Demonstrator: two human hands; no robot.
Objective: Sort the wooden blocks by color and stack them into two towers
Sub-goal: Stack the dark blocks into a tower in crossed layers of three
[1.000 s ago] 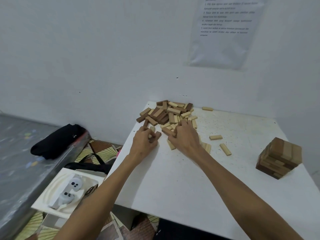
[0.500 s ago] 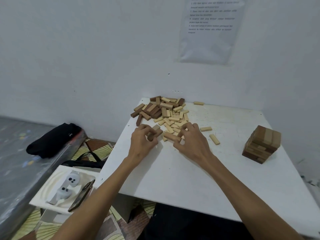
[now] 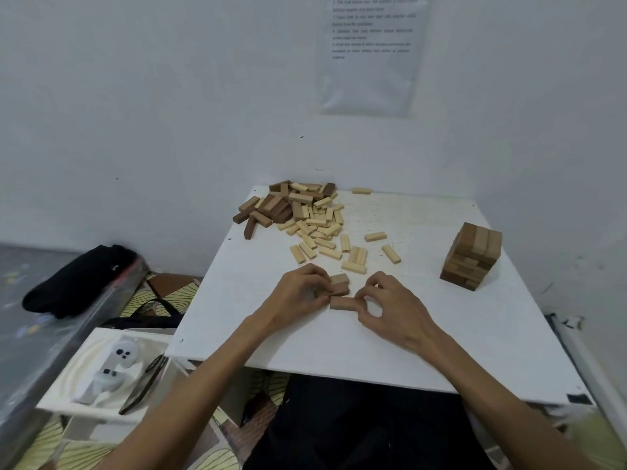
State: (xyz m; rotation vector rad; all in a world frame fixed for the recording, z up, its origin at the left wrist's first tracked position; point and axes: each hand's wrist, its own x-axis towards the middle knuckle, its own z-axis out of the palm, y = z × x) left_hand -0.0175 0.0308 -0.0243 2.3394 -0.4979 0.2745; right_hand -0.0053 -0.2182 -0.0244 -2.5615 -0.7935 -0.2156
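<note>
Drawn back from the mixed wooden-block heap (image 3: 298, 215), the left hand (image 3: 295, 295) grips two brown rectangular wooden blocks (image 3: 339, 283). The right hand (image 3: 390, 310) pinches a third brown block (image 3: 342, 302), seemingly aligning a layer.

A square white desk (image 3: 373, 351), its top speckled with small dark marks, stands in the corner of pale bluish-white walls (image 3: 152, 96). A printed sheet (image 3: 371, 52) hangs on the back wall, its text too small to read. To the left, a yellow-and-brown patterned mat (image 3: 163, 290) covers the floor. A black bag (image 3: 78, 279) lies on a grey plastic-covered surface (image 3: 23, 351), and a white tray (image 3: 78, 364) sits nearer. The light is soft and even.
</note>
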